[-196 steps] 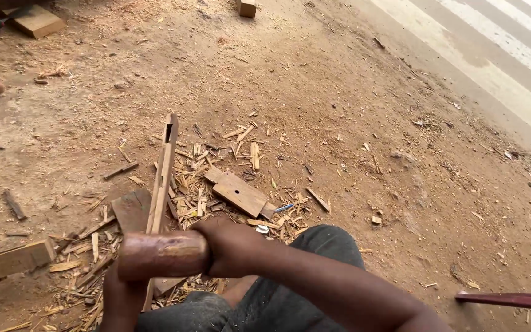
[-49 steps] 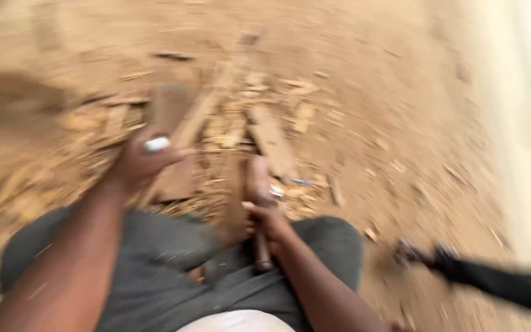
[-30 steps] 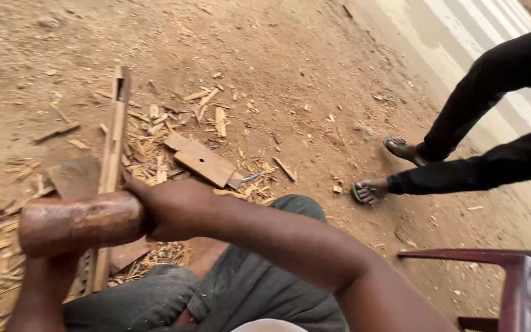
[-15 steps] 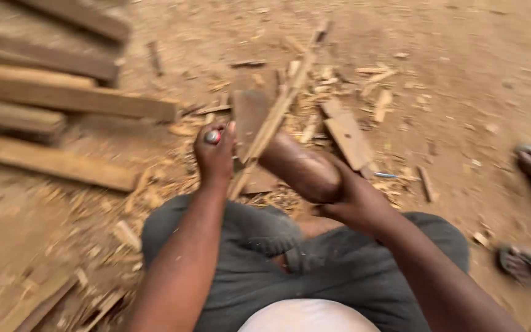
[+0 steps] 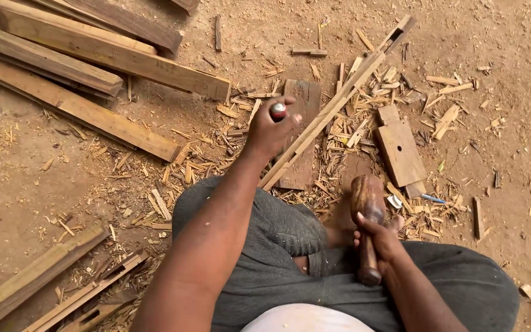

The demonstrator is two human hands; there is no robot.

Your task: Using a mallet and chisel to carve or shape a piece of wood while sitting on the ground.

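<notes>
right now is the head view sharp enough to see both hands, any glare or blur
Head view: sharp throughout, soft even daylight, no glare, only faint shadows; left hand gripping a red-capped tool and right hand on the wooden mallet are both crisp.

Mallet [image 5: 367, 212] lowered from chisel [image 5: 277, 111] to lap; passer-by's feet gone.

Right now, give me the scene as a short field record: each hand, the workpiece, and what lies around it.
left hand: gripping a red-topped tool handle, set against the wooden strip
right hand: holding a wooden mallet, head up, near the knee
workpiece: long strip lying diagonally over a flat board
around: planks upper left, wood chips, small board at right
ground: dirt
</notes>
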